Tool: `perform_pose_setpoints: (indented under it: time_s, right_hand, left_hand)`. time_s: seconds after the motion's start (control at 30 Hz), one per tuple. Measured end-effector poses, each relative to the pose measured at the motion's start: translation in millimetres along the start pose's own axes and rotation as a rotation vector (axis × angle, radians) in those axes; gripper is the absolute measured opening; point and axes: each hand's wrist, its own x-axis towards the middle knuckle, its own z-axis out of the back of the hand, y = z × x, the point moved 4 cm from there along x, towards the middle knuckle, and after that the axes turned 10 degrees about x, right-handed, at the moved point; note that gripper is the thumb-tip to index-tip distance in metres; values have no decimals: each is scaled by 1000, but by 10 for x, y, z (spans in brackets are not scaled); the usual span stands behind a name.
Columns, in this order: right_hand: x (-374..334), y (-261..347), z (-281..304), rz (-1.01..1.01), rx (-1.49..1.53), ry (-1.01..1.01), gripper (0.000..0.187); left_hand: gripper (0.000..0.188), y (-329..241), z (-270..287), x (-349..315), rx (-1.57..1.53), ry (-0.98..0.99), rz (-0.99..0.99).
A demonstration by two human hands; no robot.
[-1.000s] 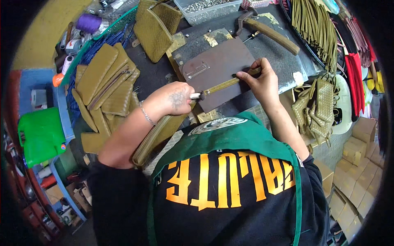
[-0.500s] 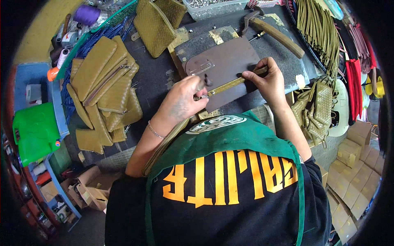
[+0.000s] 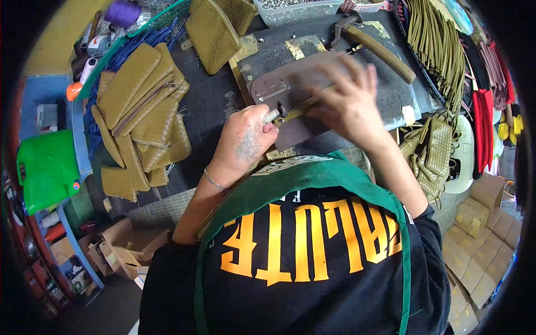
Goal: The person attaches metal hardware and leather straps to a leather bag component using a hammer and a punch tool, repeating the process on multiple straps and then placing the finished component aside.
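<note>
My left hand (image 3: 248,129) is closed round a short metal punch (image 3: 272,116), its grey shaft showing between thumb and fingers. Beside the punch lies one end of a narrow olive strap (image 3: 301,108) with small metal fittings. The strap crosses a brown sheet (image 3: 268,92) with one rounded end, which rests on a dark work block. Over the strap's other end hangs my right hand (image 3: 354,106), fingers spread and smeared by motion, with nothing visible in it. A hammer (image 3: 385,54) with a wooden handle lies just beyond my right hand.
Olive woven pouches (image 3: 145,100) are heaped at the left, and another pouch (image 3: 212,36) lies at the back. A clear tub of small metal parts (image 3: 298,12) stands behind the block. Bundled olive straps (image 3: 438,47) and woven pieces (image 3: 430,151) lie at the right.
My right hand has let go of the strap, spread its fingers and moved up and left toward the hammer. My left hand has stayed near the strap's end, the punch now showing more plainly.
</note>
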Motion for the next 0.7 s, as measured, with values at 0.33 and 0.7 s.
perform_pose_setpoints:
  time_s: [0.33,0.7]
  right_hand:
    - [71,89,-399,95,421,263,18]
    - [35,223,-342,147,334,254,19]
  left_hand:
    - [17,81,42,-44,31,133,82]
    - [18,58,82,10,5,62,82]
